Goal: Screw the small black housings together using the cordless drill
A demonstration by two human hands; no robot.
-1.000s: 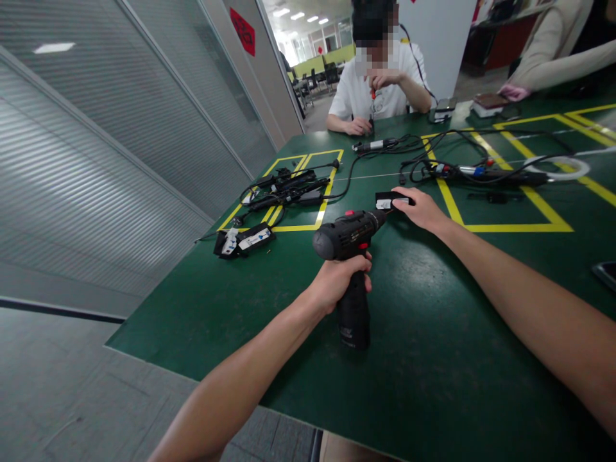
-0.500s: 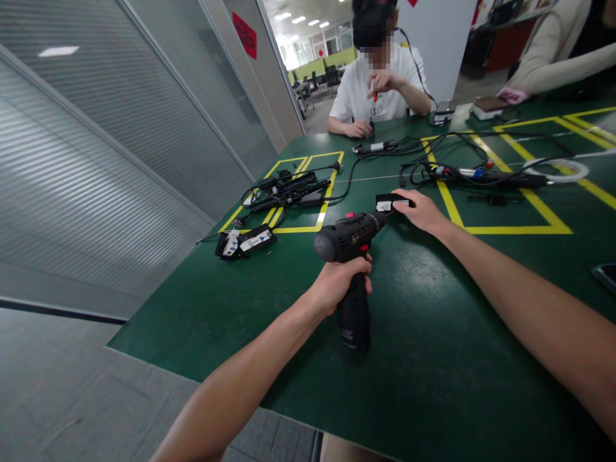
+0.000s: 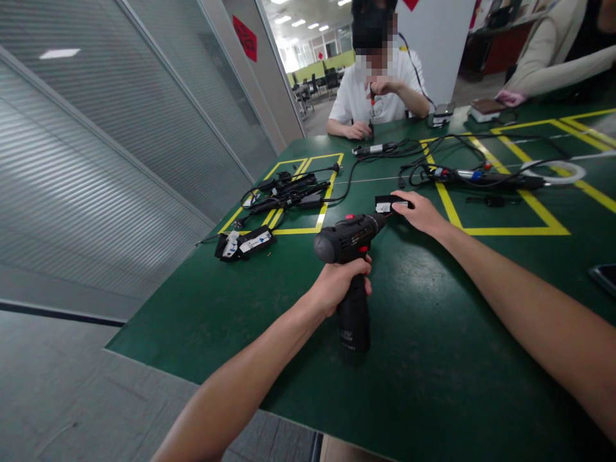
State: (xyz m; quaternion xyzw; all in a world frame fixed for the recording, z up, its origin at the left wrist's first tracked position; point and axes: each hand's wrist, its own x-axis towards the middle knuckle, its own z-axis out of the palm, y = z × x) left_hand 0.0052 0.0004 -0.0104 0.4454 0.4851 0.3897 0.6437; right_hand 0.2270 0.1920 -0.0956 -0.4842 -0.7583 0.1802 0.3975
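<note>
My left hand [image 3: 344, 282] is wrapped round the grip of a black cordless drill [image 3: 349, 237] with red buttons. The drill's chuck points forward and right, close to a small black block [image 3: 384, 205] with a white label on its near side. Fingers of my right hand [image 3: 416, 210] are closed on the right end of that block, at the table. Whether the bit touches the block I cannot tell. To the left lie two black pieces with white and blue labels [image 3: 248, 242], apart from both hands.
The green table [image 3: 289, 353] carries yellow tape rectangles. Bundled black cables [image 3: 289, 192] lie at the left, and tools with cords [image 3: 481, 174] at the right. A phone-like object [image 3: 604, 277] rests at the right edge. A co-worker [image 3: 380, 83] opposite holds a red-handled tool.
My hands, the drill and the block hold almost the same position. The view has shifted very slightly. The co-worker's raised hand has moved a little.
</note>
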